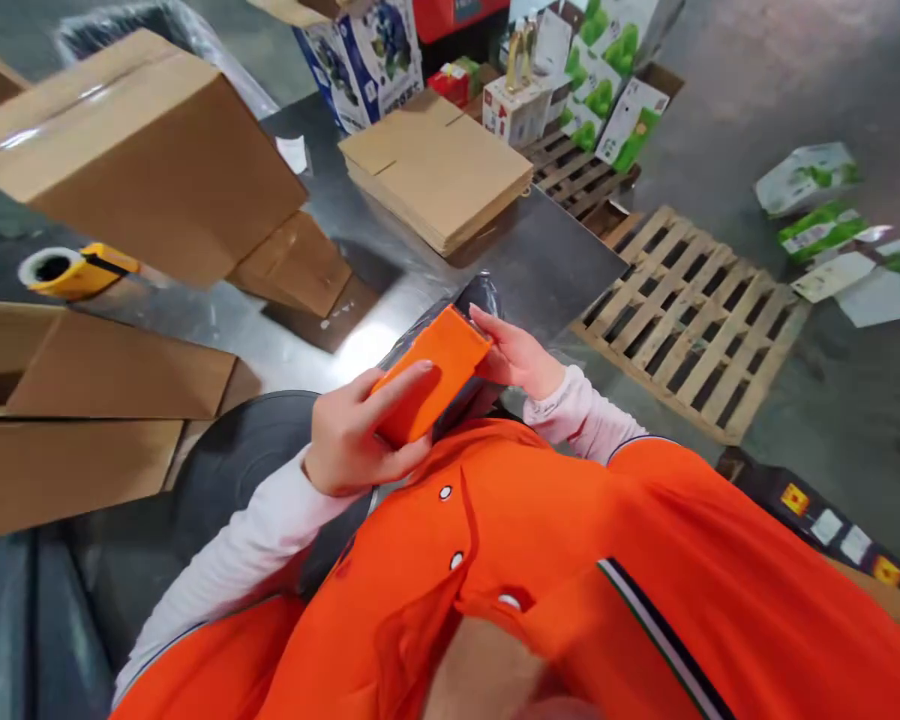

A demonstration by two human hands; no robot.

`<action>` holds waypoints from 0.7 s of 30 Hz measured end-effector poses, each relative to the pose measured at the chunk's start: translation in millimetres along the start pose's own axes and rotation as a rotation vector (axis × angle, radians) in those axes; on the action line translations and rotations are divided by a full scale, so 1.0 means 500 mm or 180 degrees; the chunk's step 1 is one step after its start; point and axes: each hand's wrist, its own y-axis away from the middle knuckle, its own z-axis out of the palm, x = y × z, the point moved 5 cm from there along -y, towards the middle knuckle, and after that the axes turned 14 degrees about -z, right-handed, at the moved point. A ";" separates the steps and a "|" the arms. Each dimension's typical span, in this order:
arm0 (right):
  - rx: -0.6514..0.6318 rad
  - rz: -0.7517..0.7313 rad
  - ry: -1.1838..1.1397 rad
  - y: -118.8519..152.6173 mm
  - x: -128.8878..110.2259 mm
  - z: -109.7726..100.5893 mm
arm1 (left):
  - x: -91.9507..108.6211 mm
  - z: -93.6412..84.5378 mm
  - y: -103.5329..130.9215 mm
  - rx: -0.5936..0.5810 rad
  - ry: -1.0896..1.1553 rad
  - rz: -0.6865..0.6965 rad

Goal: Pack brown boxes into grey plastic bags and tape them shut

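Note:
An orange box (pixel 433 374) is held tilted in front of my body. My left hand (pixel 360 430) wraps round its near left end, thumb below and fingers across the top face. At the far right end, my right hand (pixel 511 350) grips the box's edge between thumb and fingers. Beneath the box lies a dark plastic bag (pixel 483 292), partly hidden by the box and my hands. The metal table (pixel 562 255) stretches out beyond it.
Flat cardboard sheets (pixel 439 165) are stacked on the table. A large carton (pixel 142 150) stands left, near a tape dispenser (pixel 82 270) and open cartons (pixel 105 370). A black round stool (pixel 251 450) is beside me. Wooden pallets (pixel 694 320) lie right.

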 end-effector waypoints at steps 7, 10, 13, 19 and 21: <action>0.0167 -0.0211 0.0467 -0.064 -0.002 -0.042 | 0.000 0.017 -0.040 -0.0126 -0.0353 -0.0022; 0.0740 -0.1199 0.1731 -0.122 -0.116 -0.107 | 0.003 -0.007 -0.051 -0.0071 -0.0397 -0.0026; 0.1384 -0.1994 0.2901 -0.176 -0.258 -0.203 | -0.005 -0.026 -0.070 -0.0072 -0.0313 -0.0091; 0.1230 -0.0826 0.3994 -0.234 -0.201 -0.306 | -0.023 0.070 -0.170 -0.0946 -0.0721 -0.0804; 0.0908 -0.0481 0.4054 -0.221 -0.106 -0.296 | -0.021 0.105 -0.191 -0.1330 -0.0936 -0.0982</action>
